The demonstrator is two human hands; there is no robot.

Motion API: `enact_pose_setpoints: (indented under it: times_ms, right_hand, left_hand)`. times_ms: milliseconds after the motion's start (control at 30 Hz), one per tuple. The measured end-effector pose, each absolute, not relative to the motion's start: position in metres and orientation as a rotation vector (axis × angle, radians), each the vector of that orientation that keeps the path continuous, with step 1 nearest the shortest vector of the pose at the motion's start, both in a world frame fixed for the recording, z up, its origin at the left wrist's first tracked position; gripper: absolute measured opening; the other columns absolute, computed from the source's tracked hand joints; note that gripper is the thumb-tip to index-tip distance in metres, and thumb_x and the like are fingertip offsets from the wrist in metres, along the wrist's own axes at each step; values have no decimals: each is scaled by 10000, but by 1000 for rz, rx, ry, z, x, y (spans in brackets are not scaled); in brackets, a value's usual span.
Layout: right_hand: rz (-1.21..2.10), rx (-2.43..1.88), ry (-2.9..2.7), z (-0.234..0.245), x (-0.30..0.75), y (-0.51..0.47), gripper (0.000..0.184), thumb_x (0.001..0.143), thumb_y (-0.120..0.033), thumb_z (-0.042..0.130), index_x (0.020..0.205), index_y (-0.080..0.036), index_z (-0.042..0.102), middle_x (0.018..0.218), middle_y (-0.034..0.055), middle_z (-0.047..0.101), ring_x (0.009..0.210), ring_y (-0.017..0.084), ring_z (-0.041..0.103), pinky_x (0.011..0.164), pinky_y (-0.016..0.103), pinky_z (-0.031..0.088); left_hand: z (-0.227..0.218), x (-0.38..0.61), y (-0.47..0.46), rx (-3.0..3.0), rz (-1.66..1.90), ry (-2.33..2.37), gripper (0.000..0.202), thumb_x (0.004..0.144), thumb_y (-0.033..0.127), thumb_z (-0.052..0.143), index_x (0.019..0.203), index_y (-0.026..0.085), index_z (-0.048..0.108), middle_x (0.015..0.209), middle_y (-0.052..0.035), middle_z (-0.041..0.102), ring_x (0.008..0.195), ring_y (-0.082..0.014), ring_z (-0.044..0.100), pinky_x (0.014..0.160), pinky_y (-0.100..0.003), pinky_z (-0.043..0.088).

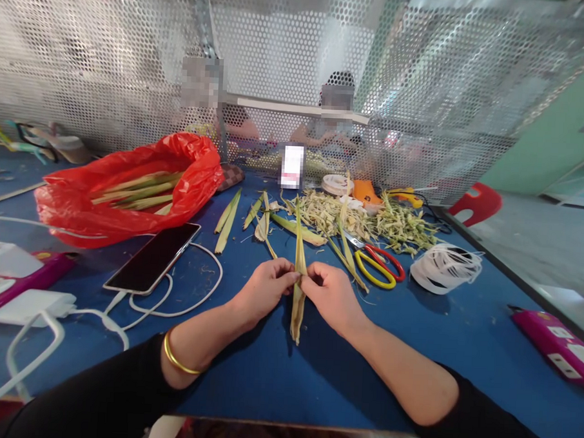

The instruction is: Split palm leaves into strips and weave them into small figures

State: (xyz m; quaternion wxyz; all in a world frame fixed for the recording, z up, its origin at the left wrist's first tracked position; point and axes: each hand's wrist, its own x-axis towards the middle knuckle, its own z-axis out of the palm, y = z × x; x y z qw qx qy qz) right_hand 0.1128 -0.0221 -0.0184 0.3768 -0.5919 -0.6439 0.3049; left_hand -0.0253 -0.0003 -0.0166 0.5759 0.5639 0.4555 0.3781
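Between my hands a long, pale green-and-tan dried leaf strip (298,309) points away from me, its brown end toward my body. My left hand (270,286) pinches its left edge with thumb and forefinger. On the opposite edge, my right hand (334,295) grips it the same way, fingers closed. Just beyond lie several loose leaf strips (228,223) and a heap of shredded leaf bits (331,214). Scissors (377,266) with red and yellow handles rest to the right of my right hand, and a roll of white cord (445,267) stands past them.
A red plastic bag (74,216) holding more leaf strips is at the back left. Before it lie a phone (152,258) and white cables (216,287). Purple power strips (552,346) sit at both sides. A perforated metal screen (289,57) closes the back, with people behind it.
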Motion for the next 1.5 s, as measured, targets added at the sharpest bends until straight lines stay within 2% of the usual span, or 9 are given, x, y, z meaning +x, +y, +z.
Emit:
enact_pose_setpoints:
  times_ms: [233,700,867,1133,1300,1400,1500]
  right_hand:
    - [914,-1403,-1580,-26,116,-19,226,761,-283,503,565,-181,457,542,-56,366,532,95,303,495,223,274]
    - [965,-1397,-1426,-28,119,-16,194,739,-282,533,575,-187,490,546,-55,423,536,102,355,525,233,313]
    - [1186,-1302,-1161,-25,114,-16,120,696,-242,536,596,-177,548,564,-23,540,558,120,479,566,244,385]
    - [1310,-1190,-805,-19,113,-15,96,632,-221,578,552,-177,548,508,-35,533,489,101,474,563,249,412]
    - [1510,-980,-635,-17,117,-13,99,656,-268,597,631,-173,582,638,13,630,594,151,577,603,276,446]
    - [1594,-855,-585,-15,119,-13,116,672,-264,618,627,-174,560,613,-6,608,613,152,592,620,275,452]
    - [1611,-859,-589,-14,118,-14,149,685,-257,635,612,-174,536,535,-40,533,564,131,568,604,261,444]
  left_hand:
    - [-12,-28,0,1224,855,1028,212,671,332,655,633,152,551,586,37,506,574,-96,446,615,-242,370]
    - [-10,-31,0,1095,859,981,131,734,275,630,713,153,586,730,-19,598,678,-116,517,686,-243,391]
    - [-10,-30,0,1036,853,933,139,757,249,594,666,159,539,690,0,548,650,-105,512,675,-237,392]
    - [-9,-31,0,931,862,919,138,774,226,580,675,169,503,653,27,497,585,-83,470,669,-232,412]
    - [-9,-33,1,904,849,917,132,767,217,581,665,164,518,637,21,508,581,-86,486,635,-220,410]
    - [-8,-34,2,885,841,921,138,773,211,577,658,160,520,632,16,525,575,-86,501,614,-212,408]
    - [-10,-34,2,865,888,872,122,782,186,577,674,154,532,669,6,552,641,-97,549,691,-221,438]
